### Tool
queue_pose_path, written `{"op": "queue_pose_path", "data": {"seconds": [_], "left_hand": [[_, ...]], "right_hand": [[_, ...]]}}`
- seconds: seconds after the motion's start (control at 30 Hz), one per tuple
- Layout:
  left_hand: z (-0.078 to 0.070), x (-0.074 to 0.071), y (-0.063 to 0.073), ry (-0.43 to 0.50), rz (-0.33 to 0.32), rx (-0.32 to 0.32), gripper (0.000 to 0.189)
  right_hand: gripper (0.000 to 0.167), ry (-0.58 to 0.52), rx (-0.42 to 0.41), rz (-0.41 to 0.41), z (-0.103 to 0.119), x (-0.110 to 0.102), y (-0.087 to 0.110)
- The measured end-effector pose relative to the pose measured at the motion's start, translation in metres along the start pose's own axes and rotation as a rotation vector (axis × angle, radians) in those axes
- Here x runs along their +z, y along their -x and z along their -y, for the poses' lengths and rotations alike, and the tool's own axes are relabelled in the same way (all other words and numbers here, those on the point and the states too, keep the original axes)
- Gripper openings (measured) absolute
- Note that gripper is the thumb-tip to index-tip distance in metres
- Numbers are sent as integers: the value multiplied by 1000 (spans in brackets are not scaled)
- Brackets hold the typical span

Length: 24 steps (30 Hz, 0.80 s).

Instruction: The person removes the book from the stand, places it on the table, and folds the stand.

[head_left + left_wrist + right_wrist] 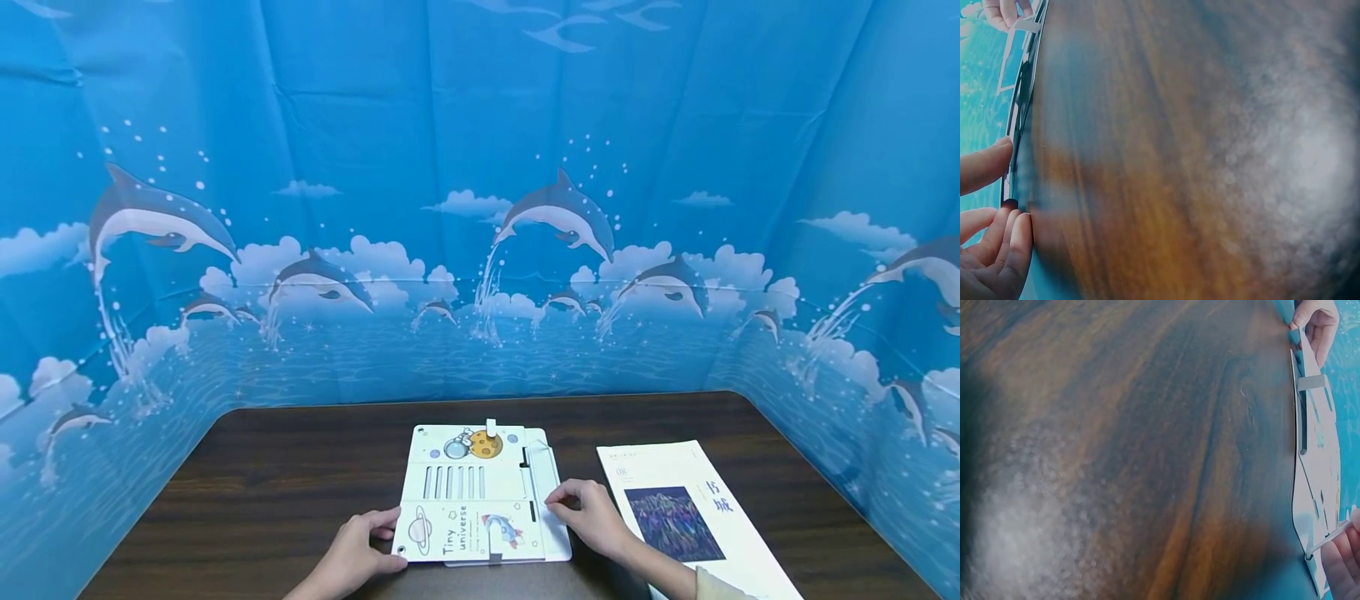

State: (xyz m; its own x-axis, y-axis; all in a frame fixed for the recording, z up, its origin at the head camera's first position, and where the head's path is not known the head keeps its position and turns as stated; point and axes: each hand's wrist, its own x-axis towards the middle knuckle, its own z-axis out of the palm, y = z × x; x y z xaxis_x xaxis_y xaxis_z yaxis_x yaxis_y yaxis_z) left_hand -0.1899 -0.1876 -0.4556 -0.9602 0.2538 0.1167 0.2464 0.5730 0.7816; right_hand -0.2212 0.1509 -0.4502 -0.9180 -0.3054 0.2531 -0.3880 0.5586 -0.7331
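Observation:
A white book stand (442, 487) printed with planets, a rocket and the words "Tiny universe" lies on the dark wooden table. My left hand (352, 554) grips its left edge near the front corner. In the left wrist view, the thumb of the left hand (991, 231) is on one side of the edge and the fingers on the other. At the stand's right end, my right hand (596, 517) pinches a thin white bar (1333, 537), seen in the right wrist view between the thumb and fingers of the right hand (1342, 562). Small clips (491, 427) stand at the back and front edges.
A white book (660, 467) with a dark picture on its cover lies right of the stand, close to my right forearm. The wooden table (247, 492) ends at a blue dolphin-print curtain (405, 350) behind and at both sides.

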Motion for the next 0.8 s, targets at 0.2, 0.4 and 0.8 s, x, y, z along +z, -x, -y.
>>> {"op": "queue_pose_path", "data": {"seconds": [0.2, 0.4, 0.8], "left_hand": [[0, 1, -1, -1, -1, 0, 65], [1, 0, -1, -24, -1, -4, 64], [0, -1, -1, -1, 5, -2, 65]], "right_hand": [[5, 1, -11, 21, -2, -1, -2], [8, 2, -21, 80, -3, 0, -7], [7, 40, -30, 142, 2, 4, -12]]}}
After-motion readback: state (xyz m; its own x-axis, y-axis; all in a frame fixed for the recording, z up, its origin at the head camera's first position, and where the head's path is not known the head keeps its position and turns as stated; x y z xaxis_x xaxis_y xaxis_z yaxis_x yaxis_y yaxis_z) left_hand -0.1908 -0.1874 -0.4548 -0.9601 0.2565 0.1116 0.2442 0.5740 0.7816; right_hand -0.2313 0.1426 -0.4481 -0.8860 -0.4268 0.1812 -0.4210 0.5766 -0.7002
